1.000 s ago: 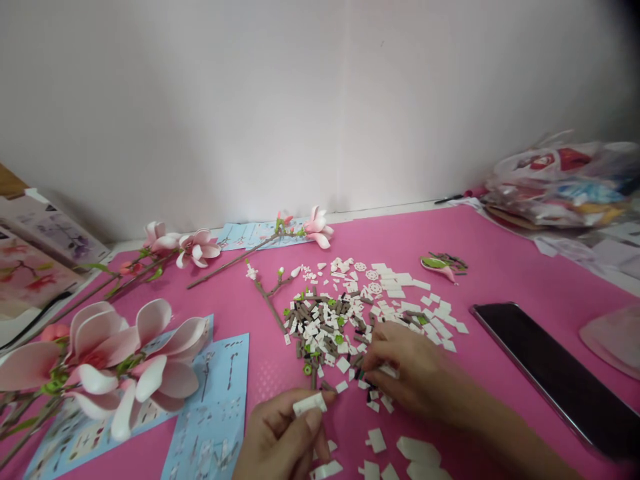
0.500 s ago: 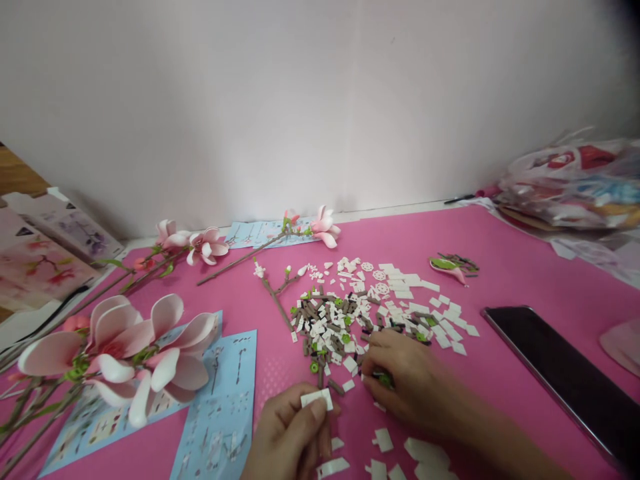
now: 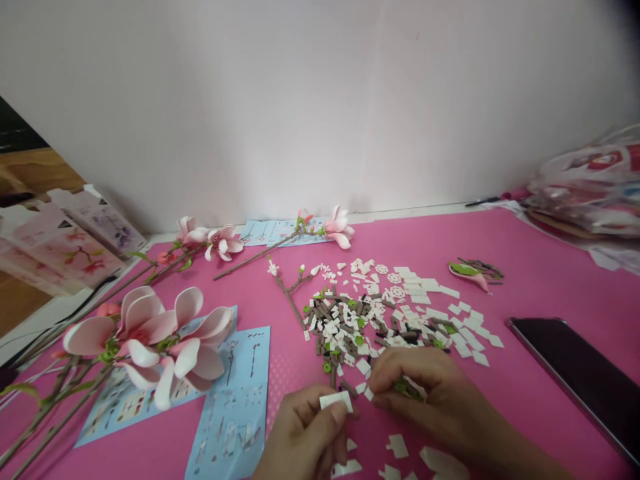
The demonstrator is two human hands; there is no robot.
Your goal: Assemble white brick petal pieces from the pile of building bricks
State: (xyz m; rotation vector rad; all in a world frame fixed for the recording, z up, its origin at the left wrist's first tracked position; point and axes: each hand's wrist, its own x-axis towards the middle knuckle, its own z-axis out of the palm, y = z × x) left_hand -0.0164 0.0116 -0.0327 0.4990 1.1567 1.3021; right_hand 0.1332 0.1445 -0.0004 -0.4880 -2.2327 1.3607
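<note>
My left hand [image 3: 305, 433] pinches a flat white rectangular building brick [image 3: 330, 401] between thumb and fingers. To its right, my right hand [image 3: 433, 387] is closed in a pinch at the near edge of a pile of loose bricks [image 3: 340, 327]. A small white brick [image 3: 369, 394] shows at its fingertips. The pile mixes white, brown and bright green pieces. Under the right palm lie some green pieces [image 3: 404, 387], partly hidden. Several white pieces [image 3: 398, 446] lie on the pink mat close to both hands.
Built magnolia branches [image 3: 150, 333] lie at left over blue instruction sheets [image 3: 230, 400]. Another flower branch [image 3: 260, 255] and a small budded branch [image 3: 290, 300] lie farther back. A phone [image 3: 565, 373] is at right. Boxes [image 3: 75, 247] and plastic bags [image 3: 590, 187] flank the pink mat [image 3: 425, 243].
My right hand has drawn back from the pile toward my left hand, with a small white brick at its fingertips. The left hand keeps its white brick. The view has shifted left.
</note>
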